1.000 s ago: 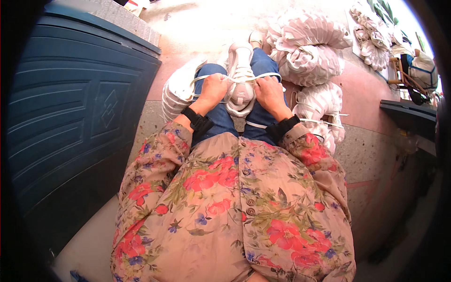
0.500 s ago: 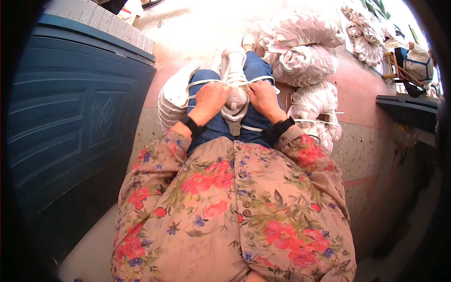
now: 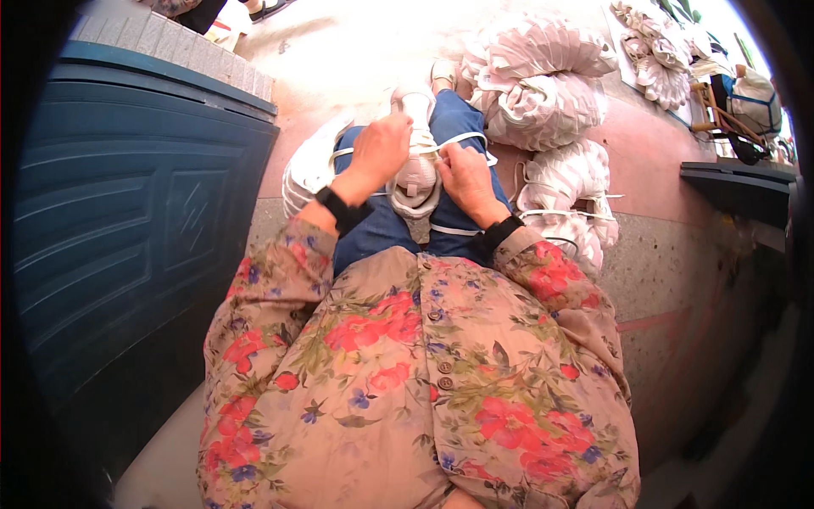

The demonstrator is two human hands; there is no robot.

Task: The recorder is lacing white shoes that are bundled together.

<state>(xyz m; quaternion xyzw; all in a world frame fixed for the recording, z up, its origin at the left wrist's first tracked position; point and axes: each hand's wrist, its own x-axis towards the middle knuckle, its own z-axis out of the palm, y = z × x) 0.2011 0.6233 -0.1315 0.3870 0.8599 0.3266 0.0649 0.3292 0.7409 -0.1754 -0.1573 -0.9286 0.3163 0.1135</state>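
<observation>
A white sneaker (image 3: 416,176) rests between my knees, its heel toward me and its toe pointing away. White shoelaces (image 3: 462,138) trail from its upper across my jeans on both sides. My left hand (image 3: 383,151) is over the left side of the shoe's lacing, fingers curled; what they pinch is hidden. On the right side of the shoe's opening, my right hand (image 3: 468,176) is closed, thumb and forefinger pinching the lace next to the tongue.
Bundled white shoe uppers (image 3: 543,102) are piled on the floor at the right, with another bundle (image 3: 564,199) nearer me. More white shoes (image 3: 307,174) lie beside my left leg. A dark blue door panel (image 3: 144,204) stands at the left. A cart (image 3: 733,106) is at the far right.
My left hand has moved up and forward over the shoe's lacing. My right hand has shifted slightly left, closer to the shoe's opening.
</observation>
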